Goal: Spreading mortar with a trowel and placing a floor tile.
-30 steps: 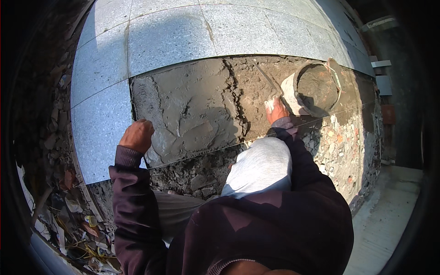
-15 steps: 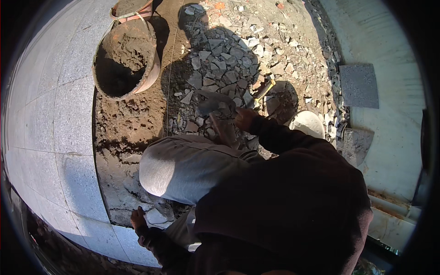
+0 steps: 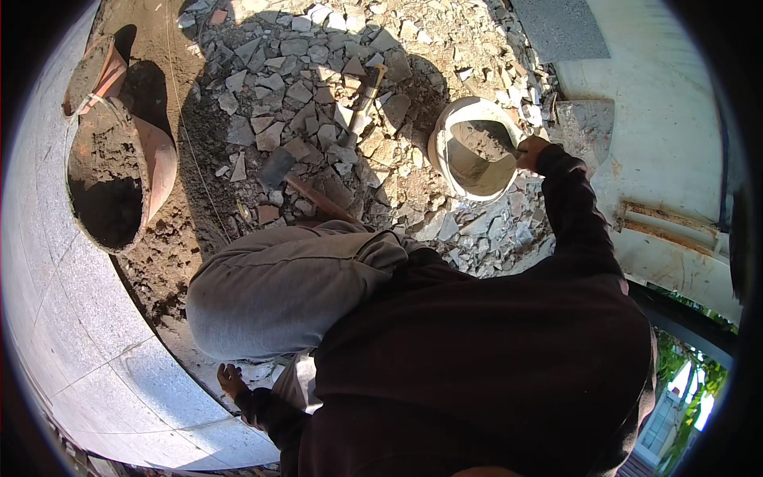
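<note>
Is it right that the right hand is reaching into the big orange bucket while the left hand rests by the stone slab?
Not quite. The head view shows the right hand at the white bucket, not the orange bucket. The left hand does rest by the stone slab.

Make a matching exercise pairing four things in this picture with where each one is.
Things:
1. white bucket
2. orange tub
3. hammer
4. left hand

Places:
A. lying on the rubble
B. at the granite slab's edge, bottom
C. under the right hand
D. far left, beside the paving

Pairs: 1-C, 2-D, 3-A, 4-B
</note>
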A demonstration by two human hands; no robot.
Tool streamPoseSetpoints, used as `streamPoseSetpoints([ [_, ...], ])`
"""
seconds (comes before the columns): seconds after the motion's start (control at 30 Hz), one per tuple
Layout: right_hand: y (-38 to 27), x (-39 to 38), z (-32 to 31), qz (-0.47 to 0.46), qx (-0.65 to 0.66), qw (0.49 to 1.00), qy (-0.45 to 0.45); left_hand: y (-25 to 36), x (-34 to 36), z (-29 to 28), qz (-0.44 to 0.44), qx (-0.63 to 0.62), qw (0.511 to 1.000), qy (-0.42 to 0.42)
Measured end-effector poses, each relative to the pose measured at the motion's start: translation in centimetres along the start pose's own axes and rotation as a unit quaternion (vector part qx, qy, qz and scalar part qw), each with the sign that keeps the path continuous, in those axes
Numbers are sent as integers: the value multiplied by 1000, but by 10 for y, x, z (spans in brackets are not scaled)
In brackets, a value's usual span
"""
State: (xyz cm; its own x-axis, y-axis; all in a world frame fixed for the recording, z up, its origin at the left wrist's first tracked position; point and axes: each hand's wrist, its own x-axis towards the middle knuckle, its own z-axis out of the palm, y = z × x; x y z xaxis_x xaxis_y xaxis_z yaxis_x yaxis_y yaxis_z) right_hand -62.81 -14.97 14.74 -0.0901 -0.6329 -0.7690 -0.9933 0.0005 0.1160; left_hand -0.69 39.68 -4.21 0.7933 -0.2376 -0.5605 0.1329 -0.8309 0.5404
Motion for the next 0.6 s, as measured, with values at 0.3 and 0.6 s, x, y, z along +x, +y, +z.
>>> streamPoseSetpoints([
  [0.3, -14, 108, 131, 16, -259, 965, 31, 18, 2, 1, 69, 9, 998, 6],
  [0.6, 36, 27, 104, 15, 485, 874, 10, 17, 2, -1, 66, 16, 998, 16],
])
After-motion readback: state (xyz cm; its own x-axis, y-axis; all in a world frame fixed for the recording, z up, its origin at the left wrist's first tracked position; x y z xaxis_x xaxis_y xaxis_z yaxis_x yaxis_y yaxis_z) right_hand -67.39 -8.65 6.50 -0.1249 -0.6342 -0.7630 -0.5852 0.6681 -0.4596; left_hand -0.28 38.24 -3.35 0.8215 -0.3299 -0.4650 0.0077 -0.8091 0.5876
